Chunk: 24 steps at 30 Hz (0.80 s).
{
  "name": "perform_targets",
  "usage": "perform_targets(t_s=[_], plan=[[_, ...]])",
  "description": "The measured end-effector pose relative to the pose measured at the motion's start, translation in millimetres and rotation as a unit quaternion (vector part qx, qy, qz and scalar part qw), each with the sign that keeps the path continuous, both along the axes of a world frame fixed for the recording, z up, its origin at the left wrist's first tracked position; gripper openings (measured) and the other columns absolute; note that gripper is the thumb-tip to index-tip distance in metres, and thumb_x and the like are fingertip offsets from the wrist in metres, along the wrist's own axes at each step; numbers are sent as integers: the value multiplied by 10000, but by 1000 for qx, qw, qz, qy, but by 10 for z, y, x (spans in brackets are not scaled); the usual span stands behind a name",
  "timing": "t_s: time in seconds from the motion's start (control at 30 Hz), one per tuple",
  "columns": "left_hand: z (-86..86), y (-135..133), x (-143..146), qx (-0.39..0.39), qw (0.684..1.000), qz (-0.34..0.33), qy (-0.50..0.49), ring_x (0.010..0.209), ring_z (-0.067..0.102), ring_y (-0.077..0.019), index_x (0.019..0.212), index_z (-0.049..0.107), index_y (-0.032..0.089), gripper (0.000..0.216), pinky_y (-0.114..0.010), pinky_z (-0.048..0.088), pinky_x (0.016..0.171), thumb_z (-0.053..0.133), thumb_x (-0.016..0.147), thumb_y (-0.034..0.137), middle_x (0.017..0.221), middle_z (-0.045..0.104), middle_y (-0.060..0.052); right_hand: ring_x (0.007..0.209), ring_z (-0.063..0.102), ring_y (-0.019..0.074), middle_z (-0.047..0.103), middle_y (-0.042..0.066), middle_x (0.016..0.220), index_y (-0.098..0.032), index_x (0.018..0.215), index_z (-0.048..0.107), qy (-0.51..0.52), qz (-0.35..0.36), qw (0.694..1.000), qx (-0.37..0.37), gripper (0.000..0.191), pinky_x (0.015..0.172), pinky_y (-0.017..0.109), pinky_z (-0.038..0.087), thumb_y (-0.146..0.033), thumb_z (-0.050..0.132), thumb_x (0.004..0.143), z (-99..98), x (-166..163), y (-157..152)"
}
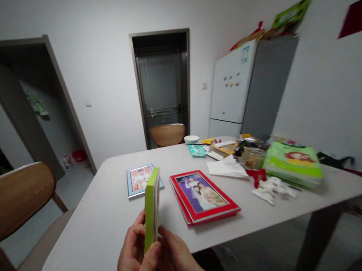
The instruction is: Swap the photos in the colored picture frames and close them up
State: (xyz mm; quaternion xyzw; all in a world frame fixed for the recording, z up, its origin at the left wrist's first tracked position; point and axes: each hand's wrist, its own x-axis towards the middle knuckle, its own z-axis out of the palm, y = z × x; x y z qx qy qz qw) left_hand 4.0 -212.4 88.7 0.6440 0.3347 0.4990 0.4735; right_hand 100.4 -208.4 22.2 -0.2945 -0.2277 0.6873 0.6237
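Note:
A green picture frame (151, 207) stands upright, nearly edge-on, above the front of the table. My left hand (135, 254) grips its lower left side, thumb on the near edge and fingers behind. From the right, my right hand (178, 255) closes on the frame's lower part; some of its fingertips are hidden. Beyond it, a light-blue picture frame (130, 188) with a photo lies flat, partly covered by the green one. Two red picture frames (214, 215) lie stacked to the right, the upper one showing a photo of people against purple.
On the table's (91, 232) right side are a green tissue pack (290, 165), crumpled tissues (273, 189), a clear plastic tub (253, 157), a teal packet (197, 150) and a white bowl (191, 139). Wooden chairs stand at the left (20, 196) and far side (168, 134).

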Motion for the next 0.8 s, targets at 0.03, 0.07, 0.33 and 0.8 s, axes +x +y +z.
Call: perform_targets(t_s=[0.03,0.07,0.33,0.8], plan=[[19,-21,66,-12,1000,-11,-15,1098,424,-278,833,488,196,283,-341,416,854,574,685,422,1235,437,-70,648,562,128,611,55,791,-151,898,567,24,-15,999,22,358,588,253,430,-450,478,722,44,-22,19],[37,-25,126,-19,999,-18,-26,1069,454,-276,827,490,201,301,-335,432,833,609,654,416,1208,464,-64,649,558,123,610,41,789,-167,913,557,30,-44,998,44,316,595,248,432,-410,490,723,92,2,40],[183,358,601,-79,993,8,-85,925,548,-211,1134,396,247,665,-347,425,844,699,547,316,975,582,-3,574,550,107,611,-7,725,-158,1141,422,-397,-208,893,34,402,563,242,454,-216,384,745,417,1407,224],[-686,732,1280,-72,985,-68,141,978,521,-242,1142,412,178,597,-388,373,877,624,624,387,1021,580,-68,1006,470,193,496,63,1127,-165,1070,486,-667,-208,714,-49,321,869,411,355,-312,472,785,290,2608,548]])
